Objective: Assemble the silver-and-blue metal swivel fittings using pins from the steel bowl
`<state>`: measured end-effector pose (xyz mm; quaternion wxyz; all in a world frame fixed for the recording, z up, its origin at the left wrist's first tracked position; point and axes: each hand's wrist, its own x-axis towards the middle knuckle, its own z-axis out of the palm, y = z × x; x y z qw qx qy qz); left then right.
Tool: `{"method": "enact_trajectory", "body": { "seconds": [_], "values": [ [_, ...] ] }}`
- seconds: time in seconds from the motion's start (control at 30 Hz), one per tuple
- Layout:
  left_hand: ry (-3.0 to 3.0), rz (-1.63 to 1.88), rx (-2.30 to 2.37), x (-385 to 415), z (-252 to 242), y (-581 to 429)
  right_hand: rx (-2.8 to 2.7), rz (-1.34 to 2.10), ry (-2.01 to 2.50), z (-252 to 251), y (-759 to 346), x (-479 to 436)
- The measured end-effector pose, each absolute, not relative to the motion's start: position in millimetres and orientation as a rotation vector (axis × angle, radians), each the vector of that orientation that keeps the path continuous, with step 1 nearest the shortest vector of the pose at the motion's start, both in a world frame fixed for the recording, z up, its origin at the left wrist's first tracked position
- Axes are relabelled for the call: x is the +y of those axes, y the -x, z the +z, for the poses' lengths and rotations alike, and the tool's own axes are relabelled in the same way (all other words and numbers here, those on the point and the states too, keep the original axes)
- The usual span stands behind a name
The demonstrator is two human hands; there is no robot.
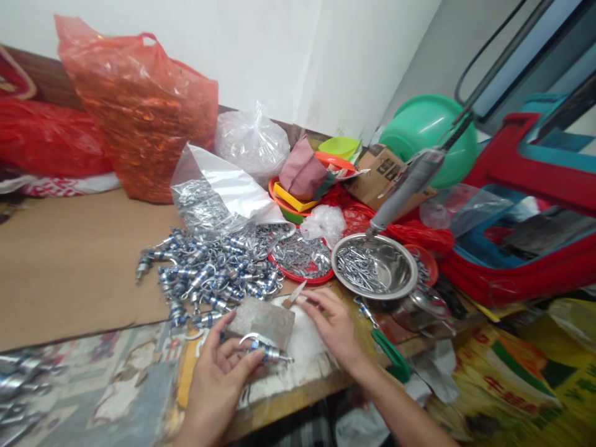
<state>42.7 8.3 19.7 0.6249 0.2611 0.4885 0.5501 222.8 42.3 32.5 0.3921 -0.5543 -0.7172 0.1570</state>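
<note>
My left hand (218, 379) is closed around a silver-and-blue metal hook fitting (265, 351), its curved hook towards my fingers and its narrow end pointing right. Just behind the fitting is a grey metal block (263, 321) on a pale, worn pad (310, 344). My right hand (333, 326) is at the pad's far right, fingers bent together; blur hides what is in their tips. Beside those fingertips is a small pointed blade (297, 292) with a brown end; I cannot tell whether they grip it. Behind my left hand lies a heap of similar fittings (209, 273).
A red tray (311, 281) and a steel bowl (404, 287) hold small metal pins. A grey hanging tool (403, 186) reaches down to the bowl. Green-handled tool (393, 355) lies at right. Orange bag (144, 112) stands behind; more fittings (21, 388) lie front left.
</note>
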Motion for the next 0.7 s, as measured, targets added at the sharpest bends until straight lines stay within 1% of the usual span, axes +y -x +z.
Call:
{"method": "enact_trajectory", "body": {
  "seconds": [0.07, 0.17, 0.23, 0.33, 0.47, 0.53, 0.7],
  "values": [
    [-0.608, 1.263, 1.116, 8, 19, -42, -1.972, 0.263, 1.648, 24, -249, 37],
    [-0.615, 1.268, 1.109, 8, 18, -41, -2.135, 0.27, 1.82, 12, -269, 29],
    [-0.629, 1.266, 1.115, 8, 17, -41, -2.119, 0.329, 1.79, 16, -266, 23],
    [-0.657, 1.267, 1.129, 8, 17, -40, -2.112, 0.379, 1.594, 42, -251, 12],
    [-0.65, 1.274, 1.136, 9, 15, -40, -2.207, 0.296, 1.331, 72, -238, -2],
    [-0.642, 1.273, 1.136, 10, 14, -40, -2.249, 0.205, 1.294, 74, -237, -7],
    [-0.64, 1.275, 1.14, 10, 16, -42, -2.406, 0.092, 1.402, 60, -237, -15]
  ]
}}
